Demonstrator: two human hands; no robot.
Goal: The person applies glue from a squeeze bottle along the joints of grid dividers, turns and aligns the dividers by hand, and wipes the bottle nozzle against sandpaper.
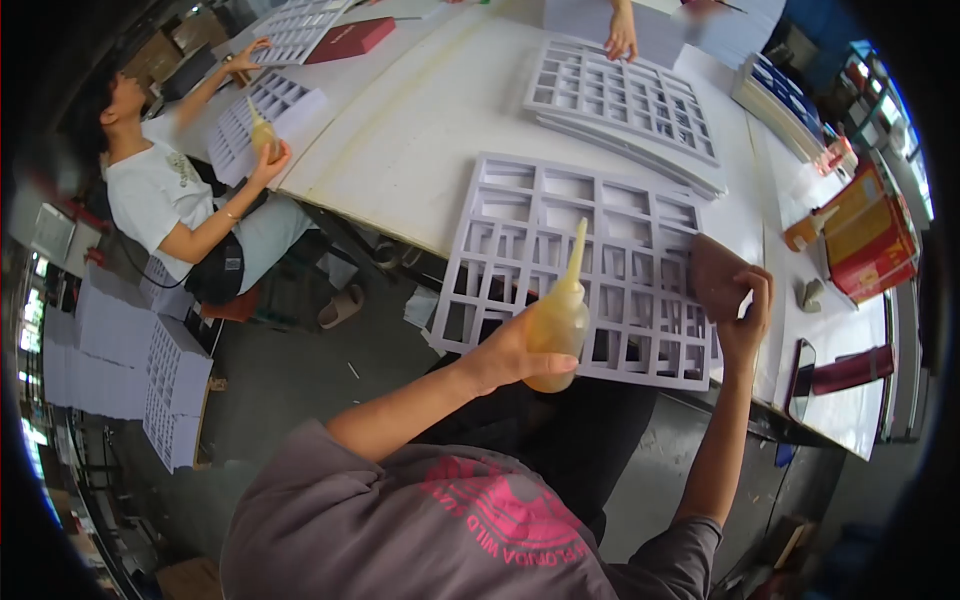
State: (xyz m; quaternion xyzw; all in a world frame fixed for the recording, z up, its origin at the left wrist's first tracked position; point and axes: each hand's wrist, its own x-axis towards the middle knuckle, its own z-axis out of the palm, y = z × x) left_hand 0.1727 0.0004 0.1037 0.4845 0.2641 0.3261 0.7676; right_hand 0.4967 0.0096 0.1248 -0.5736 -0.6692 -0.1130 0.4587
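My left hand [508, 358] is wrapped round a squeeze bottle [562, 322] of amber liquid, its long pale nozzle pointing up and away from me. Below and beyond the bottle lies a light-grey grid tray [623, 250] with rows of rectangular openings, overhanging the table's near edge. At the tray's right side, my right hand [746, 308] grips a flat brown piece [715, 275] between thumb and fingers. That piece covers part of the tray's right edge; whether it touches the tray I cannot tell.
Another grid tray [625, 105] lies stacked farther back, with a co-worker's hand [621, 35] over it. At left, a seated person [165, 200] holds a similar bottle [263, 135]. A red-yellow box [872, 235], small bottle [806, 231] and phone [801, 378] stand or lie right.
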